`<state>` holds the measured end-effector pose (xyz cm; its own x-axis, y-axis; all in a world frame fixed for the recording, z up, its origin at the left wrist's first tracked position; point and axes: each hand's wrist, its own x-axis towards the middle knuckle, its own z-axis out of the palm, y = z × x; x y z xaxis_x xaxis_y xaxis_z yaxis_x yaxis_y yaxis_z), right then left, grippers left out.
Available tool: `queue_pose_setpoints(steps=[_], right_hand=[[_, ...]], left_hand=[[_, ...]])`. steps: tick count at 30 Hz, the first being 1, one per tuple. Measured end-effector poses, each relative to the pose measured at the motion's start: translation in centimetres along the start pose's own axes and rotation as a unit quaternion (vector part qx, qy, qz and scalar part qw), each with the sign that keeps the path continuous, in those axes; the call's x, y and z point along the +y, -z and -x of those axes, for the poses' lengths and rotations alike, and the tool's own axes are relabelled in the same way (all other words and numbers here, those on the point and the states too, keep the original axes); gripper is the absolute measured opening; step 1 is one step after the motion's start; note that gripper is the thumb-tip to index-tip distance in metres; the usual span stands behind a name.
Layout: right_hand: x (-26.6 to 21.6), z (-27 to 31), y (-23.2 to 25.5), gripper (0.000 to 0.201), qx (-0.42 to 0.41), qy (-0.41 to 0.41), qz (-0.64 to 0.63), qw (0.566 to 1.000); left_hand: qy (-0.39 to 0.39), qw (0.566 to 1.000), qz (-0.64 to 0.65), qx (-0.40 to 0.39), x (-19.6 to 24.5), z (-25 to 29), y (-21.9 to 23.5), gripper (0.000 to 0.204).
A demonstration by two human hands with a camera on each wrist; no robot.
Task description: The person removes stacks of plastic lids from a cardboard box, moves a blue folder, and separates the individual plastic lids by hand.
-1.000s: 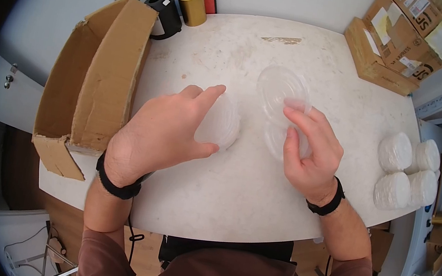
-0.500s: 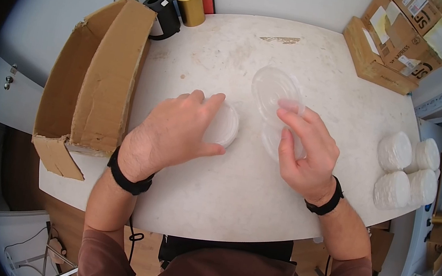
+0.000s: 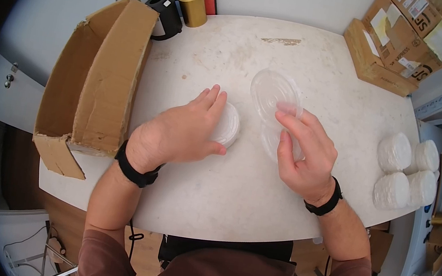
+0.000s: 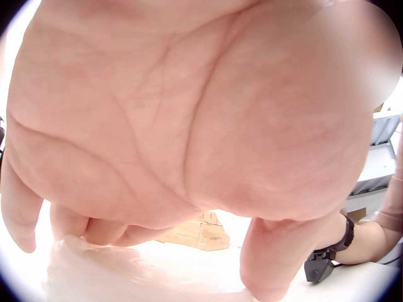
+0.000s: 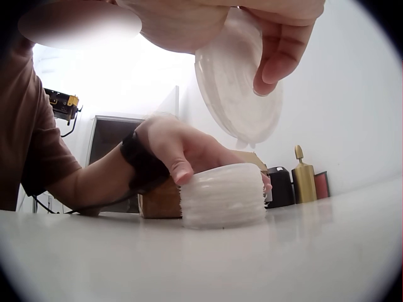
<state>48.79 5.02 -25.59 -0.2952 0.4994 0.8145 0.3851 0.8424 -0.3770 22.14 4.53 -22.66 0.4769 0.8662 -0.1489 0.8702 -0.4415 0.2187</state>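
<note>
On the table stands a stack of translucent round plastic lids [image 3: 227, 127]; its many rims show in the right wrist view. My left hand [image 3: 186, 124] lies over it, palm down. The thumb is at the near rim and the fingers are at the far side, so the hand spans the stack. My right hand [image 3: 310, 154] pinches a clear round lid [image 5: 230, 94] between thumb and fingers, tilted and raised above the table. Below that lid in the head view, a second clear round shape [image 3: 269, 141] shows, partly behind the fingers.
Several white wrapped stacks [image 3: 396, 153] stand at the table's right edge. An open cardboard box [image 3: 113, 76] occupies the left side. Behind are a black container [image 3: 167, 18] and a gold canister [image 3: 194, 8]. Cardboard parcels [image 3: 400, 47] are piled at the back right.
My left hand has shifted slightly right and settled over the lid stack, its fingers drawing closer together. My right hand, still holding the clear lid, has moved slightly left.
</note>
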Motion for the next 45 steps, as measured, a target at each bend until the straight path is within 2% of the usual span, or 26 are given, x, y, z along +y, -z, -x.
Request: queue_pose_setpoints(steps=[3,6,16,18,19,21,27,34,40,42,43,45], right_hand=[[0.0,0.1,-0.1,0.042,-0.001,-0.001,0.0,1.0],[-0.1,0.1,0.0,0.043,-0.004,-0.005,0.001,1.0],[0.0,0.1,-0.1,0.043,-0.001,0.008,0.007,1.0],[0.0,0.1,0.0,0.043,-0.002,0.005,0.005,1.0],[0.0,0.1,0.1,0.043,-0.004,0.002,0.004,1.0],[0.0,0.2,0.1,0.043,-0.003,0.003,0.003,1.0],[0.2,0.1,0.0,0.043,0.005,0.014,0.005,1.0],[0.1,0.1,0.0,0.045,0.0,0.02,0.011,1.0],[0.0,0.2,0.0,0.045,-0.007,0.011,0.01,1.0],[0.0,0.2,-0.1,0.045,-0.006,0.013,0.009,1.0],[0.1,0.2,-0.1,0.045,-0.005,0.014,0.009,1.0],[0.1,0.1,-0.1,0.045,-0.003,0.019,0.01,1.0]], left_hand=[[0.022,0.999,0.011,-0.04,1.4,-0.1,0.9,0.095],[0.005,0.998,-0.01,-0.059,1.4,-0.1,0.7,0.09],[0.037,0.996,-0.03,-0.079,2.3,0.0,1.0,0.089],[0.056,0.998,-0.021,-0.031,2.8,0.5,1.5,0.092],[0.055,0.998,-0.021,-0.032,2.7,0.5,1.3,0.092],[-0.009,0.996,-0.071,0.054,2.2,0.4,0.5,0.091],[-0.029,0.997,-0.053,0.057,1.9,-1.0,-2.4,0.087],[0.0,0.999,-0.029,0.018,2.6,-1.0,-1.9,0.09],[0.006,0.999,-0.039,0.023,2.6,-1.0,-2.4,0.103],[0.014,0.999,-0.041,0.015,2.8,-1.0,-2.1,0.121],[0.014,0.999,-0.041,0.016,2.9,-0.8,-1.9,0.121],[0.02,0.999,-0.037,0.03,3.2,-0.5,-1.5,0.135]])
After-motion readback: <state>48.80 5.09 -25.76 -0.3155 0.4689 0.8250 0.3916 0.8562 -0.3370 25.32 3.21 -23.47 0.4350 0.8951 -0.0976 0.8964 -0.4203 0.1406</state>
